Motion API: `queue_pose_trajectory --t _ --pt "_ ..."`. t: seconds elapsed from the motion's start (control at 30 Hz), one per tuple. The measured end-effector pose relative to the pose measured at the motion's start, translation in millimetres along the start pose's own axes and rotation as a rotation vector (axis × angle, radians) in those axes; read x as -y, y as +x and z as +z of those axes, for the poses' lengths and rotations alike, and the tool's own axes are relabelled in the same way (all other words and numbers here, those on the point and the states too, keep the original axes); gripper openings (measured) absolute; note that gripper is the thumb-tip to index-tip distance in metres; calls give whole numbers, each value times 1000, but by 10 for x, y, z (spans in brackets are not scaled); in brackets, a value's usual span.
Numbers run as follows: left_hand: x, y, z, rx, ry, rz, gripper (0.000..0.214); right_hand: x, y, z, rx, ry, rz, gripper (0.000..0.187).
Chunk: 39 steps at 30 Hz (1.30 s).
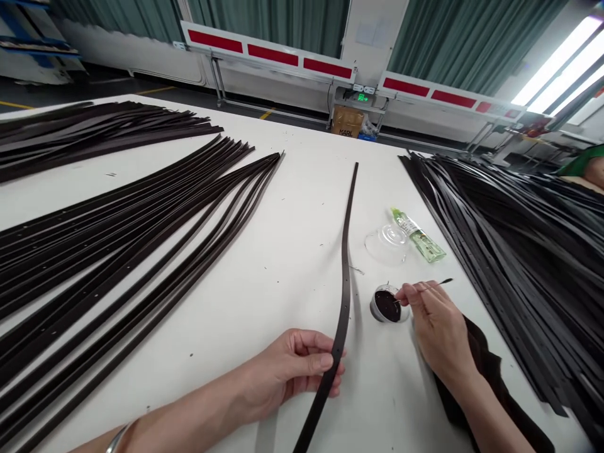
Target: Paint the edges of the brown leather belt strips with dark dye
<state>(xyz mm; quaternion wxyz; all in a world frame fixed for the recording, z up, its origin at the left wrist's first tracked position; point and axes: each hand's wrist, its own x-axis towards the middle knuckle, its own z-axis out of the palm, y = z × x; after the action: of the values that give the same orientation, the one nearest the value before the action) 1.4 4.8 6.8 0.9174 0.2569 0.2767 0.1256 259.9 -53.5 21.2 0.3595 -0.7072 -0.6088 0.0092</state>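
Observation:
My left hand point(302, 371) pinches a long dark brown leather belt strap point(346, 283) between thumb and fingers. The strap runs up the white table point(292, 207) and shows a few punched holes. My right hand point(436, 324) holds a thin dark-tipped stick or brush point(436, 287) in its fingertips, just over a small round cup point(387, 306) of dark brown liquid. Behind the cup lie a clear plastic lid point(385, 244) and a green-labelled tube point(418, 236). A dark cloth point(486, 384) lies under my right wrist.
Fanned brown straps point(117, 251) cover the table's left side, with another bunch point(94, 135) behind them. A dense pile of dark straps point(519, 251) lies at the right. A person's green sleeve point(585, 162) shows at the right edge. Red-and-white barriers point(268, 56) stand behind the table.

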Motion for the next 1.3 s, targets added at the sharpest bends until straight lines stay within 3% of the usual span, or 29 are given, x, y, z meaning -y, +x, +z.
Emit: queue_pose_trajectory --t 0.3,0.6,0.67,0.83,0.93,1.1,1.3 --pt "9 -10 11 -23 10 -8 18 -80 -35 130 26 -55 -99 28" --pt "2 -13 11 -20 6 -6 18 -12 -45 80 -41 -13 -61 30" --pt "7 -9 10 -14 -2 0 18 69 -61 7 -96 23 13 32" --pt "26 -1 -3 8 -13 18 18 216 -139 -80 -146 335 380 40" --pt "37 2 -19 15 -9 22 18 282 -212 -28 -128 486 410 40" --pt "63 5 -26 12 -1 10 22 546 -376 32 -126 451 251 34" --pt "77 21 -23 33 -5 20 26 725 -444 56 -2 403 -295 24"
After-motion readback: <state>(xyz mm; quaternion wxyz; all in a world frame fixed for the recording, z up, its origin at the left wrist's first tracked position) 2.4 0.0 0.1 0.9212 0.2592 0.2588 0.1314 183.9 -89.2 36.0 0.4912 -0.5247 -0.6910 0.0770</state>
